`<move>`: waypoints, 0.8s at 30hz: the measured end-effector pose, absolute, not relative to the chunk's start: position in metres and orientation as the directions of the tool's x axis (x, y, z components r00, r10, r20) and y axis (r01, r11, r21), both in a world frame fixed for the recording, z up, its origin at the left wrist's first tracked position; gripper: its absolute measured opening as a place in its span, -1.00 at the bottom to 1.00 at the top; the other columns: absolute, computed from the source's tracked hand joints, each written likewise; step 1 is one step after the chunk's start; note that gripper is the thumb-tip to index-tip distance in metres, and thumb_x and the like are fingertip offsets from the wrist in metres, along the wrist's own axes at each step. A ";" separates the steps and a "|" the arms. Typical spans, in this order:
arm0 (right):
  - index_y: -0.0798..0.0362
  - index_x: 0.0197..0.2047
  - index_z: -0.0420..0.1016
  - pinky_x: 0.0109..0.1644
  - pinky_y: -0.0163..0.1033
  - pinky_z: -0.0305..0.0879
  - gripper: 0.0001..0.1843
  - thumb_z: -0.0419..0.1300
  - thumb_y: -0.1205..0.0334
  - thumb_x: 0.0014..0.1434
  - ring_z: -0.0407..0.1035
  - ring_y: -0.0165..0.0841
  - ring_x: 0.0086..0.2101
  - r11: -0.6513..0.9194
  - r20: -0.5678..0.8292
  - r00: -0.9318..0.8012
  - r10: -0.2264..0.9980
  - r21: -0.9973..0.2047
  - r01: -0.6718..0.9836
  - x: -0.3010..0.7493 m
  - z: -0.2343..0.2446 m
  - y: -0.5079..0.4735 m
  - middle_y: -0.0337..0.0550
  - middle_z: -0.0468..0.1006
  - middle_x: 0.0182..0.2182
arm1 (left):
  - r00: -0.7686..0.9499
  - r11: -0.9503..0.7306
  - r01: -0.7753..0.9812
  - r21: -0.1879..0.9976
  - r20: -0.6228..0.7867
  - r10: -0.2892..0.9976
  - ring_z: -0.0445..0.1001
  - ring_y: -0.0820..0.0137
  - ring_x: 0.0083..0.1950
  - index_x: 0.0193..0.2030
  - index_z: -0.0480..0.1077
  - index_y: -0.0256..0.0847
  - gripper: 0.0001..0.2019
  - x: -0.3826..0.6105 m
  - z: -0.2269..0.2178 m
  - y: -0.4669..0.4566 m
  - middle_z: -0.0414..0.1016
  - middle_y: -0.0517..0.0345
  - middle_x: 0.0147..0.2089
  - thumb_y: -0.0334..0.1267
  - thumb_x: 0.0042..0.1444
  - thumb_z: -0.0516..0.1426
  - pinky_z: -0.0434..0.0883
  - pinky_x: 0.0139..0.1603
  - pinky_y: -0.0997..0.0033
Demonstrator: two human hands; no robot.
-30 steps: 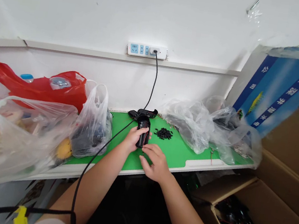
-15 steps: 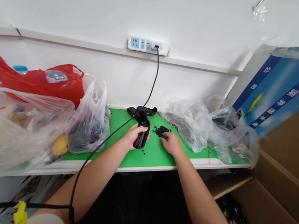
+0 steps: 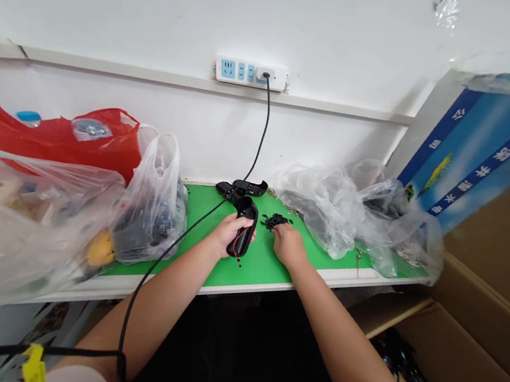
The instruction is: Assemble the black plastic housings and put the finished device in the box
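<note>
One green mat (image 3: 263, 268) under black bits (image 3: 275, 220)

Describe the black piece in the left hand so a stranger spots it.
Find the green mat below the wall power strip. Mid-mat, the left hand grips a black oval shell. Unlike the shells behind, it shows a red wire.

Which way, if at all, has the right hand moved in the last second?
Yes. The right hand went from the front edge of the mat forward to the pile of black bits.
</note>
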State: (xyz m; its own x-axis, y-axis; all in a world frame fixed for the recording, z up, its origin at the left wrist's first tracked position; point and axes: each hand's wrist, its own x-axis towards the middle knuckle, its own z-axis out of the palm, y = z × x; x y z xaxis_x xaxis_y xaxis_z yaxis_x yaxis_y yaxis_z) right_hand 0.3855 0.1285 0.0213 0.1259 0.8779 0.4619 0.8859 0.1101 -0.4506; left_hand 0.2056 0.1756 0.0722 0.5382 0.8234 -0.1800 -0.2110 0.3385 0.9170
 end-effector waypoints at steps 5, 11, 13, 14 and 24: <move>0.10 -0.19 0.49 -0.21 -0.19 0.29 -0.78 0.07 0.25 0.17 0.40 -0.30 -0.36 0.202 0.441 0.241 0.865 -0.745 0.636 0.387 0.020 0.130 -0.06 0.54 -0.37 | 0.537 0.321 -0.205 0.925 -0.168 0.826 0.41 0.43 -0.58 -0.30 0.25 -0.26 -0.74 0.206 0.070 0.176 0.45 0.13 -0.54 -0.24 -0.12 0.19 0.34 -0.57 0.50; 0.11 -0.14 0.43 -0.54 -0.34 0.22 -0.67 0.20 0.08 0.08 0.25 -0.51 -0.64 0.144 0.130 0.137 0.982 -0.984 -0.102 0.385 0.030 0.125 -0.29 0.38 -0.53 | 0.558 0.310 -0.178 0.934 -0.164 0.813 0.43 0.42 -0.57 -0.29 0.24 -0.25 -0.73 0.206 0.068 0.175 0.46 0.13 -0.52 -0.22 -0.11 0.19 0.34 -0.58 0.49; 0.13 -0.19 0.44 -0.49 -0.34 0.29 -0.66 0.30 0.12 -0.01 0.29 -0.51 -0.61 0.071 0.061 0.043 0.997 -0.947 -0.312 0.386 0.036 0.121 -0.31 0.39 -0.53 | 0.561 0.306 -0.159 0.939 -0.169 0.811 0.44 0.41 -0.56 -0.28 0.25 -0.25 -0.73 0.207 0.067 0.174 0.46 0.13 -0.51 -0.23 -0.11 0.20 0.37 -0.54 0.47; 0.13 -0.20 0.44 -0.46 -0.34 0.33 -0.66 0.33 0.15 -0.03 0.32 -0.51 -0.60 0.025 0.030 -0.007 1.000 -0.924 -0.381 0.386 0.038 0.119 -0.30 0.41 -0.53 | 0.561 0.304 -0.150 0.941 -0.172 0.810 0.44 0.41 -0.56 -0.28 0.25 -0.25 -0.73 0.208 0.067 0.174 0.46 0.13 -0.51 -0.24 -0.11 0.20 0.38 -0.53 0.46; 0.17 -0.11 0.45 -0.22 -0.28 0.48 -0.62 0.36 0.29 -0.01 0.50 -0.41 -0.41 -0.156 -0.038 -0.229 0.973 -0.838 -0.522 0.393 0.033 0.119 -0.11 0.58 -0.39 | 0.507 0.252 -0.159 0.955 -0.140 0.851 0.45 0.38 -0.53 -0.19 0.27 -0.28 -0.68 0.224 0.057 0.166 0.45 0.12 -0.50 -0.29 -0.12 0.21 0.43 -0.46 0.35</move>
